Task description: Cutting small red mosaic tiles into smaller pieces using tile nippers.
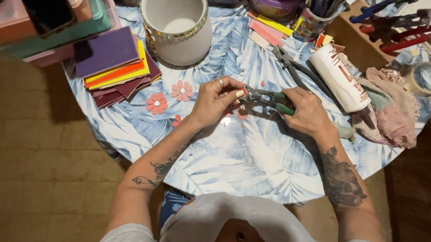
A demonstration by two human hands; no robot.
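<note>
Since we go from big to small, our list runs like this:

Tabletop: the round tabletop with the blue-and-white leaf-print cloth [233,157] carries everything; our hands work over its middle.

Pot: a white cylindrical ceramic pot with a band of small mirror tiles [178,22] stands well behind our hands; we judge it heavy and breakable.

Tile stack: a stack of flat coloured tiles, purple, yellow, orange and dark red [115,66], lies to the left, apart from the hands.

Right hand: our right hand [304,112] is closed around the handles of the tool.

Left hand: our left hand [216,102] pinches the small piece between thumb and fingers [234,89], right at the tool's jaws.

Nippers: the green-handled metal tile nippers [270,100] are held just above the tabletop; we judge them stiff and fairly weighty, best taken by the padded handles.

Flowers: small pink tile flowers with white centres [169,97] lie on the cloth just left of the left hand.

Piece: the small red tile piece [242,91] sits at the nippers' head, mostly hidden; we judge it light, rigid, brittle and sharp-edged, best held by its flat faces.
</note>
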